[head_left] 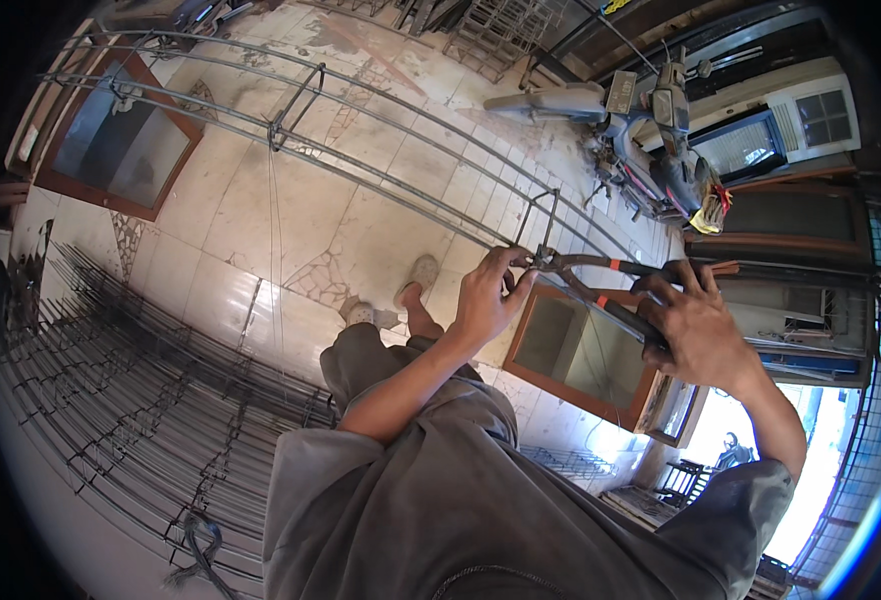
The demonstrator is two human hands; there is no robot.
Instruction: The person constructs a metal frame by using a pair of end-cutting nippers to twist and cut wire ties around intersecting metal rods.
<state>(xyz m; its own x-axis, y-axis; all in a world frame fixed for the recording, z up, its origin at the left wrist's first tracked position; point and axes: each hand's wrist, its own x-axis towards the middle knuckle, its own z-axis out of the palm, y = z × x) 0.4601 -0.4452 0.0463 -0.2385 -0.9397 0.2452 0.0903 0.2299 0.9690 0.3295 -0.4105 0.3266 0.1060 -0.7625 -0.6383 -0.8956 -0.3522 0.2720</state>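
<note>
My right hand (699, 325) is wrapped round the black and orange handles of a pair of pincers (602, 300), which are spread apart. Their jaws meet a corner of a long rebar cage (401, 187), where a square stirrup (539, 213) joins a lower bar. Right beside those jaws, my left hand (491, 297) has its thumb and fingers pinched together against the joint. What sits between these fingertips is too small to make out. The cage runs from the far left toward the right in front of me, with further stirrups tied along it.
Stacked rebar cages (151, 440) fill the left and lower left. Wood-framed glass panels (126, 135) lie under the cage's far end and another panel (586, 355) sits below my hands. A motorbike (651, 150) stands at the upper right. Pale tiles (231, 200) cover the floor.
</note>
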